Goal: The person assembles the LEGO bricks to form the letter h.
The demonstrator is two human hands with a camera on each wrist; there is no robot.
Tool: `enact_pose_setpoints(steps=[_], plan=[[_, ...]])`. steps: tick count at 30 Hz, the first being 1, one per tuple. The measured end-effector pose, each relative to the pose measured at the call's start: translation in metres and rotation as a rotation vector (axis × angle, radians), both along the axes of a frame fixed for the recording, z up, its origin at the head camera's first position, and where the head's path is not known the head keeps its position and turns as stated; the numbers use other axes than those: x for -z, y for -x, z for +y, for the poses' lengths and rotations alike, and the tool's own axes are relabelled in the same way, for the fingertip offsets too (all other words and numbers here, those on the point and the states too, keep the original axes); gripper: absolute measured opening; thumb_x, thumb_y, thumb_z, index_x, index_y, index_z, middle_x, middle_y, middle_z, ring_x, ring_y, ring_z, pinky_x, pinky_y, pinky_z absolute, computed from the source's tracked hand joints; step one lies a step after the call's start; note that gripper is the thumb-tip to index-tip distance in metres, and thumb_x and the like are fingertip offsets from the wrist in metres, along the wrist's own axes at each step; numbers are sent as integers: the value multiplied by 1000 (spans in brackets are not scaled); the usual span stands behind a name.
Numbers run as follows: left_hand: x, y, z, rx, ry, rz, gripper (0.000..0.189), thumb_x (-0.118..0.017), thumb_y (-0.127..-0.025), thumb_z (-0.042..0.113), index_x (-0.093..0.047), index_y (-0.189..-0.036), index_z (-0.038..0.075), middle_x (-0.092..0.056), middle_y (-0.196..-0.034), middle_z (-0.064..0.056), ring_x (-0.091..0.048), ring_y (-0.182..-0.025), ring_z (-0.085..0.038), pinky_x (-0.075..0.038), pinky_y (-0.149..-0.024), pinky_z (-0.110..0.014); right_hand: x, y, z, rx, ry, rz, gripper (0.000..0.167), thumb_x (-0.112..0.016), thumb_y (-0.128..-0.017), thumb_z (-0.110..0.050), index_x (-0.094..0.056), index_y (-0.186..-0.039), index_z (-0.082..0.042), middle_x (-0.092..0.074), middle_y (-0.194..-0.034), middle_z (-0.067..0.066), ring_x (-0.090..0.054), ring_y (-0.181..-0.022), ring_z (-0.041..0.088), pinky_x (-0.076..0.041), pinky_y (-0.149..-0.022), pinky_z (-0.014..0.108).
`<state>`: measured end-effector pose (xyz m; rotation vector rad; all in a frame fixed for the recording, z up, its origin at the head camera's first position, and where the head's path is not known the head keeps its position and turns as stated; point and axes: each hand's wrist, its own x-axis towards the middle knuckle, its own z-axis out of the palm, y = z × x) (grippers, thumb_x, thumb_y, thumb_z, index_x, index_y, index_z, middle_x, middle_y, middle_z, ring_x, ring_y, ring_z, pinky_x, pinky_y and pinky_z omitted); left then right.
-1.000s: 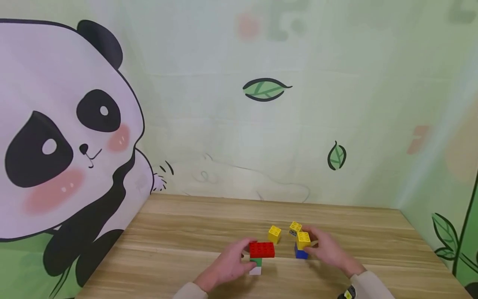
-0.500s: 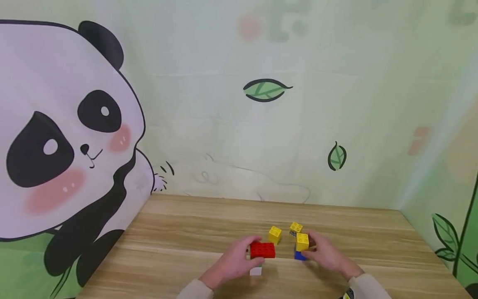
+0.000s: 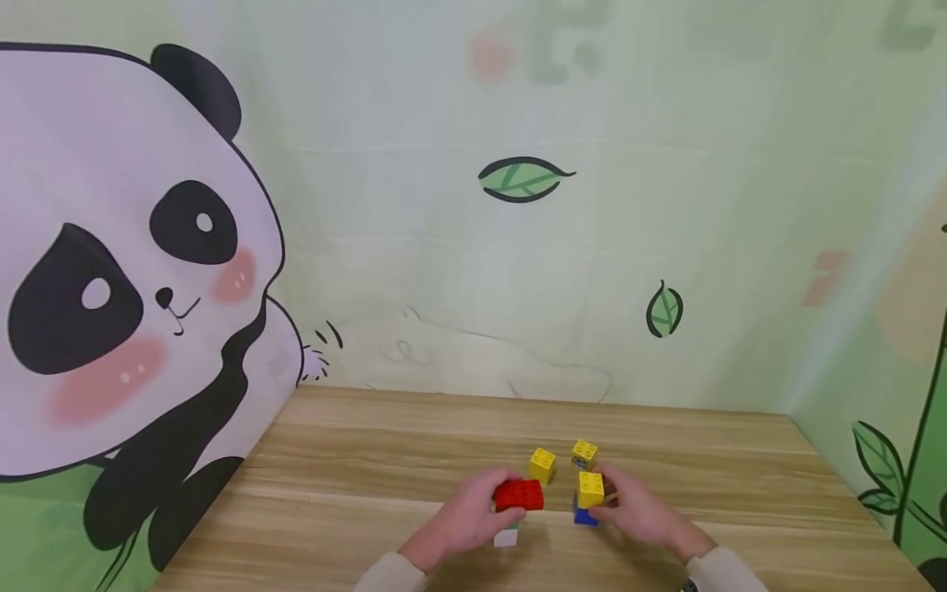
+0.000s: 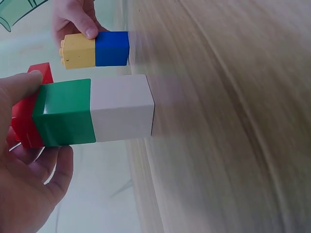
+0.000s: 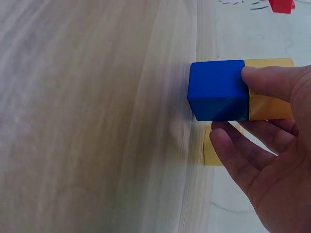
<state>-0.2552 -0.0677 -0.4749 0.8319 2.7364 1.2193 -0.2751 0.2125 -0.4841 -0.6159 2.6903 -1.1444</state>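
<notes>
In the head view my left hand [image 3: 473,511] holds a red building brick [image 3: 519,495] from its left side. Under the red brick are a green brick [image 4: 63,112] and a white brick [image 4: 121,108], stacked in one column. The left thumb touches the red brick, the fingers curl on its far side. My right hand [image 3: 642,508] grips a two-brick stack, a yellow brick [image 3: 590,489] on top of a blue brick [image 3: 585,515]. Its thumb [image 5: 272,80] presses at the seam between the two. The stacks stand side by side, apart.
Behind the stacks a loose yellow brick [image 3: 542,465] rests on the wooden table [image 3: 370,460]. To its right is another yellow brick [image 3: 584,450] with a dark patterned part below. A panda-printed backdrop [image 3: 444,247] rises at the table's back edge.
The right hand has brought the yellow-and-blue stack left and nearer to me, toward the red-topped stack. The left thumb has moved up against the red brick. The loose yellow bricks have stayed put.
</notes>
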Motion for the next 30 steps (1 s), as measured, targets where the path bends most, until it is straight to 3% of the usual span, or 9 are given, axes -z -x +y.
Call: enact_pose_setpoints(steps=[18,30], plan=[[-2,-2,6,-13,18,-41,38,-71,-85,30,-58,-119,17,-58,-105,9,-53,-88,-6,-49,-73,-24,-1,-14,-19,-136,27,53,38,-71,-84,-13,-50,-115,-5,-61,-105,1,-60,-94,22,-52,-76,31],[4,2,7,-11,-125,-118,35,-71,-86,26,-60,-117,15,-61,-103,8,-57,-86,-6,-50,-74,-25,1,-15,-27,-150,11,11,40,-70,-87,-18,-50,-120,-10,-61,-108,-1,-59,-96,17,-52,-78,29]])
